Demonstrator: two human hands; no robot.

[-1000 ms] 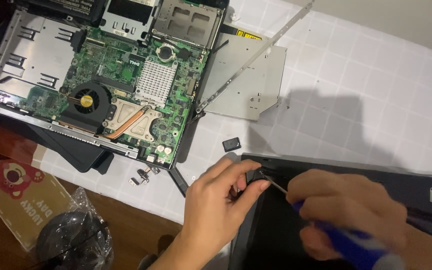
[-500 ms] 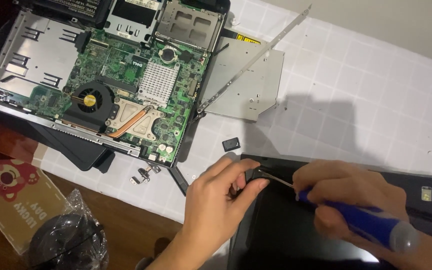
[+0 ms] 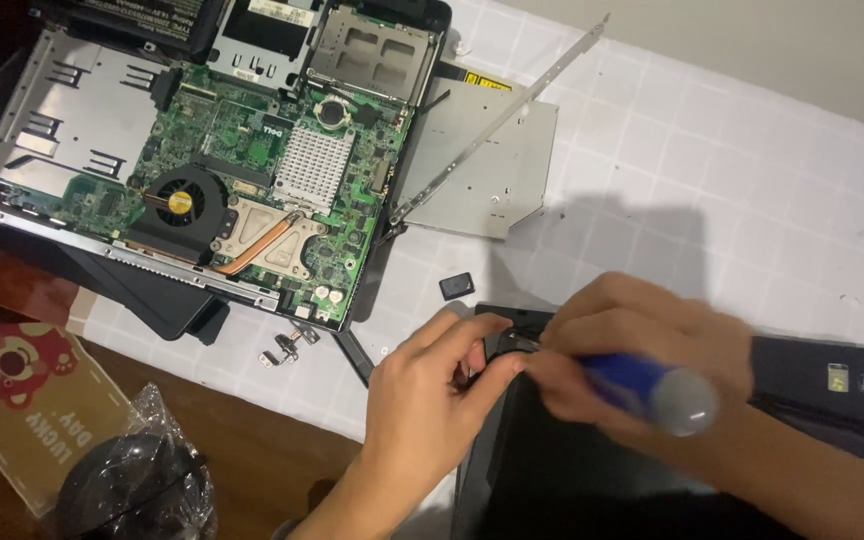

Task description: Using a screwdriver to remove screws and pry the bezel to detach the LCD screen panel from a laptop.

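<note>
My left hand (image 3: 430, 410) presses its fingertips on the near-left corner of a black laptop screen panel (image 3: 552, 480) lying on the white gridded cloth. My right hand (image 3: 642, 350) grips a blue-handled screwdriver (image 3: 642, 385) with a clear grey cap, its tip hidden under my fingers at that same corner. The two hands touch each other there. A small black cap (image 3: 456, 287) lies on the cloth just above them.
An opened laptop base (image 3: 202, 170) with green board, fan and copper heat pipe fills the upper left. Beside it lie a silver optical drive (image 3: 492, 170) and a thin metal rail (image 3: 512, 110). A small metal hinge part (image 3: 287, 347), a cardboard box (image 3: 22, 400) and a plastic-wrapped dark object (image 3: 132, 480) sit lower left.
My right hand has slid left with the screwdriver and now covers the panel corner, hiding the shaft. My left hand stays on the corner.
</note>
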